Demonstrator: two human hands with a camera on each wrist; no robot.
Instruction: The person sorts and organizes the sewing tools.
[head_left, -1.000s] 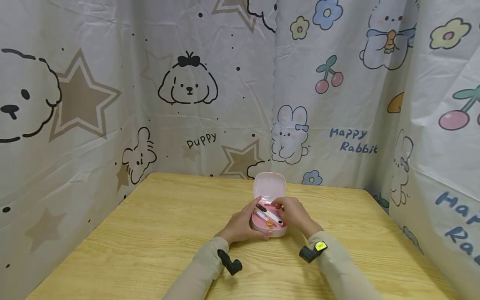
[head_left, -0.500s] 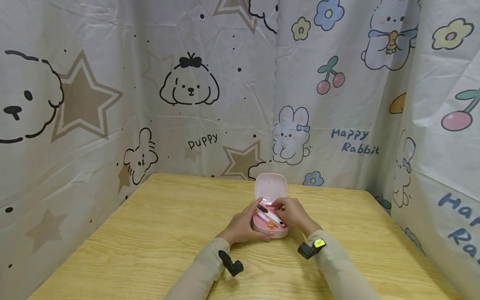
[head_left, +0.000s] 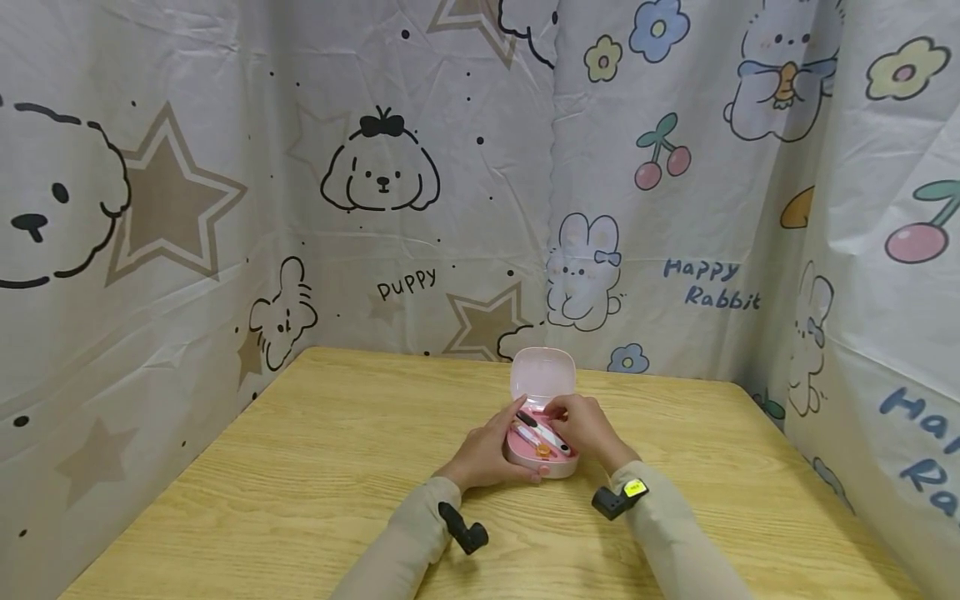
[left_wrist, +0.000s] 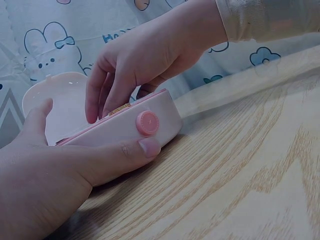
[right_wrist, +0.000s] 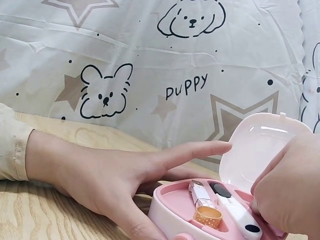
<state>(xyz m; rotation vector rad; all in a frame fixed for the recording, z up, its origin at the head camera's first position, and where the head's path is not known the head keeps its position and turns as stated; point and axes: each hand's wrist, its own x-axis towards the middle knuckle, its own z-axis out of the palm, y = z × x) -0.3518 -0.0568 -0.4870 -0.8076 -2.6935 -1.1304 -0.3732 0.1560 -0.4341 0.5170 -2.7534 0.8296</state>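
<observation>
A small pink case (head_left: 557, 468) lies open on the wooden table (head_left: 315, 467), its lid (head_left: 542, 375) standing up at the back. Inside lie a white tool with black ends (right_wrist: 235, 211), an orange ring (right_wrist: 207, 215) and a small tube (right_wrist: 199, 193). My left hand (head_left: 483, 454) holds the case from the left, with its thumb (left_wrist: 142, 148) across the front below a round pink button (left_wrist: 147, 123) and its index finger (right_wrist: 200, 148) stretched out. My right hand (head_left: 588, 429) reaches its fingers (left_wrist: 107, 92) down into the right side of the case. Their tips are hidden.
Printed cartoon curtains (head_left: 375, 183) close off the table at the back and on both sides. Bare wood lies to the left and right of the case. A small black device sits on each wrist (head_left: 465, 527) (head_left: 618, 498).
</observation>
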